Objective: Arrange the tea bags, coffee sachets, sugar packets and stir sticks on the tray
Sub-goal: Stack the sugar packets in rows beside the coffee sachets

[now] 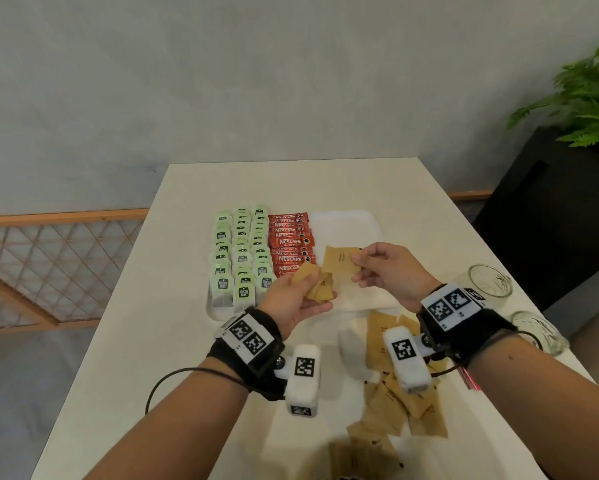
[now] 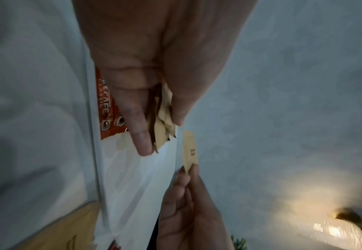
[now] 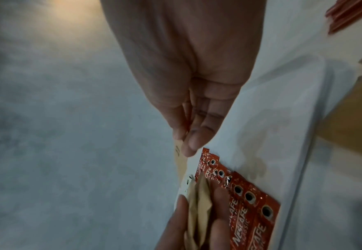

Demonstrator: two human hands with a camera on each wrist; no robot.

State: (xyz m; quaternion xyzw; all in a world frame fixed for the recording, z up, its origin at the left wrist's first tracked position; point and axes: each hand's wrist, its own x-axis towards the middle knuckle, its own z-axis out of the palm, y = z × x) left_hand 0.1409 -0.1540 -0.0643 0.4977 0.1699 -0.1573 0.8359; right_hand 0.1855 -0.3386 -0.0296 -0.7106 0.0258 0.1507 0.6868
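Observation:
A white tray [image 1: 357,225] on the table holds three columns of green tea bags [image 1: 241,252] and a column of red coffee sachets [image 1: 291,242]. My left hand [image 1: 296,294] hovers over the tray's near edge and grips a bunch of brown sugar packets [image 1: 320,289], seen also in the left wrist view as crumpled brown sugar packets [image 2: 164,116]. My right hand [image 1: 383,270] pinches a single brown sugar packet [image 1: 341,259] by its right edge, just above the tray's bare middle. More brown sugar packets [image 1: 395,407] lie loose on the table near me.
Two glass cups [image 1: 490,280] stand at the table's right edge. Thin red stir sticks [image 1: 469,379] lie by my right wrist. A dark cabinet with a green plant [image 1: 585,95] stands to the right. A wall lies beyond the table.

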